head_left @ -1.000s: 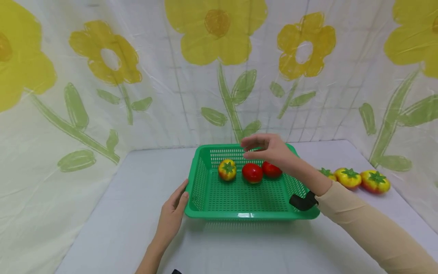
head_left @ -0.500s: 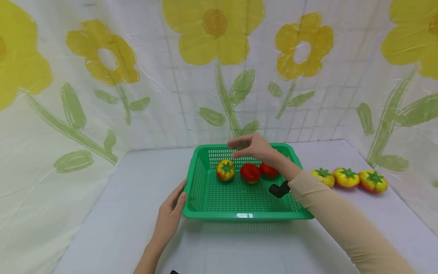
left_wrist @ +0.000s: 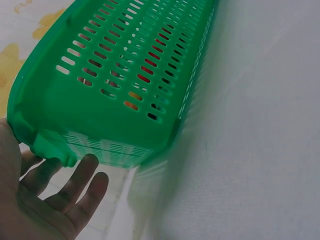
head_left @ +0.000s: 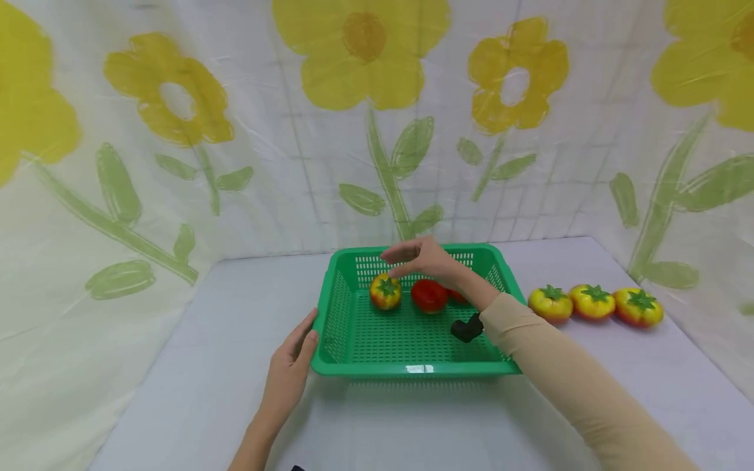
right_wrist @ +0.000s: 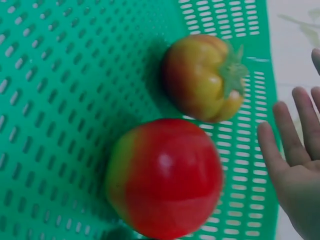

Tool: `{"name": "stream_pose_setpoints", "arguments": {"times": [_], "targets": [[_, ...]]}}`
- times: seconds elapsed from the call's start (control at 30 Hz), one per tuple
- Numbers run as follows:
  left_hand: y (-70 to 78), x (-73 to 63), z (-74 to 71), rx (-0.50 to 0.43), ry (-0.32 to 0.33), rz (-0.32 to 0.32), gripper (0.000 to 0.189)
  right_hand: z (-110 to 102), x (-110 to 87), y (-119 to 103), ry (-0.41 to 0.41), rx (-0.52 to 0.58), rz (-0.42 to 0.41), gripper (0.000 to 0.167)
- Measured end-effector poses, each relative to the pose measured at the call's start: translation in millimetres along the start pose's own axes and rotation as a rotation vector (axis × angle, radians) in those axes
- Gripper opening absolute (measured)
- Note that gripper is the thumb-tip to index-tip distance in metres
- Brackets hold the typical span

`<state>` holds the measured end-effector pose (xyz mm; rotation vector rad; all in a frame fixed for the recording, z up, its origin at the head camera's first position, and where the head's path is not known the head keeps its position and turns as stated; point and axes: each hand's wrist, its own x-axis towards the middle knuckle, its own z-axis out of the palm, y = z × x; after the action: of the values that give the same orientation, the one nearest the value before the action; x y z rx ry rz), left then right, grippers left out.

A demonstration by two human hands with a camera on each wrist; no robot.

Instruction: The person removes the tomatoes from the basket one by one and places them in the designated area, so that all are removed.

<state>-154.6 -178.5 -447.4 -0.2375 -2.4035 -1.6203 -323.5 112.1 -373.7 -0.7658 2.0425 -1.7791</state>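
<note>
A green slotted basket (head_left: 418, 369) stands on the table. My left hand (head_left: 290, 369) touches its left rim from outside, with thumb and fingers against the edge; in the left wrist view the fingers (left_wrist: 82, 187) are loosely extended below the rim. My right hand (head_left: 427, 258) hovers over the back of the basket with nothing in it, fingers spread apart in the right wrist view. Below it lie a yellow-and-red toy tomato (head_left: 385, 292) with a green leafy top, a red one (head_left: 429, 296), and another red one (head_left: 457, 297) mostly hidden by the right wrist.
Three yellow-and-red toy tomatoes with green tops, the nearest one (head_left: 550, 304) beside the basket, stand in a row on the right of the white table (head_left: 235, 327). A flower-printed curtain (head_left: 265, 163) hangs behind the table's back edge.
My right hand has moved left over the basket, towards the yellow-and-red tomato, and a little lower. My left hand stays at the rim. The head view has shifted slightly.
</note>
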Motion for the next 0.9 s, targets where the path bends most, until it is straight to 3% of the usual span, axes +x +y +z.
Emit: {"name": "stream_pose_setpoints", "arguments": {"times": [0.27, 0.9], "targets": [[2.7, 2.0, -0.6, 0.004, -0.011, 0.014, 0.047, -2, 2.6, 7, -0.036, 0.010, -0.009, 0.049], [3.2, -0.7, -2.0, 0.000, -0.007, -0.018, 0.048, 3, 8.4, 18, -0.124, -0.261, 0.044, 0.049]]}}
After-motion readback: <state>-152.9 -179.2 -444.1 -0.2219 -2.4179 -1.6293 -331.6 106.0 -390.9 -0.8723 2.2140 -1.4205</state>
